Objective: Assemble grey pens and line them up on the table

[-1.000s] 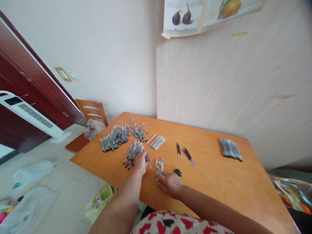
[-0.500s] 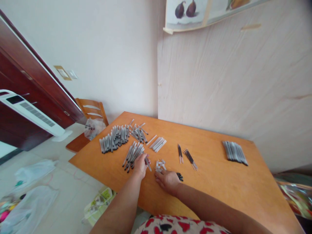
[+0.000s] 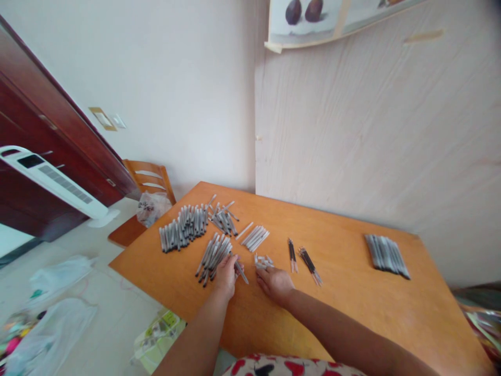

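Note:
My left hand (image 3: 227, 273) is closed round a pen (image 3: 241, 273), its pale end angled down to the right. Just behind that hand lies a loose heap of grey pens with black ends (image 3: 213, 255). My right hand (image 3: 275, 284) reaches palm down to a small pile of clear pen caps (image 3: 263, 260), fingers drawn together at its near edge. Whatever the right fingertips pinch is too small to make out. Beyond the hands is a row of pale, clear tubes (image 3: 255, 238). Dark refills (image 3: 310, 265) lie to the right of the caps.
More pens (image 3: 183, 227) crowd the left of the wooden table (image 3: 352, 313), with another bunch (image 3: 224, 218) beside them. A neat row of pens (image 3: 387, 254) lies far right. A chair (image 3: 151, 177) stands by the left corner; bags (image 3: 58, 334) lie on the floor.
My right hand has moved slightly away from me and to the right, onto the clear caps. The black pieces beside it are now hidden. My left hand keeps its pen; the view has shifted slightly.

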A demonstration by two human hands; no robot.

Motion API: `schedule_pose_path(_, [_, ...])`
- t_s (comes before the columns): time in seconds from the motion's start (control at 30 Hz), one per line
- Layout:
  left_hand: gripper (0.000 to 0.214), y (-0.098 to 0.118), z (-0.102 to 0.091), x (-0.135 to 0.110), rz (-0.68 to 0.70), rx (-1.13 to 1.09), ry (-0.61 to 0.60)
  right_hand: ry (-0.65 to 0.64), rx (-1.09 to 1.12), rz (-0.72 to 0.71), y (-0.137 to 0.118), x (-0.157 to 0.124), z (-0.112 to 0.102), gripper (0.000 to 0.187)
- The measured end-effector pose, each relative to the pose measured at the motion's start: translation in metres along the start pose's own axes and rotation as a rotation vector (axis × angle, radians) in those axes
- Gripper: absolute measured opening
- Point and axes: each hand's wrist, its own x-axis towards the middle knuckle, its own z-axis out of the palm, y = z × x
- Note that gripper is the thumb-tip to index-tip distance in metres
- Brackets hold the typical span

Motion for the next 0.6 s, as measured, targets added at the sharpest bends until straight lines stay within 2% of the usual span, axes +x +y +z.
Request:
schedule_pose_path(0.2, [0.03, -0.003, 0.0, 0.002, 0.004, 0.018, -0.001, -0.02, 0.009, 0.049, 0.008, 0.008, -0.004, 0.029])
schedule_pose_path(0.43, [0.03, -0.003, 0.0, 0.003, 0.009, 0.04, 0.014, 0.037, 0.053, 0.079, 0.011, 0.007, -0.011, 0.032])
schedule_pose_path(0.5, [0.032, -0.004, 0.0, 0.003, 0.005, 0.038, 0.022, 0.075, 0.089, 0.136, 0.015, 0.004, -0.018, 0.034])
schedule_pose_path(0.6, [0.033, -0.005, 0.0, 0.004, -0.006, 0.027, 0.027, 0.139, 0.135, 0.318, 0.028, -0.002, -0.031, 0.032])
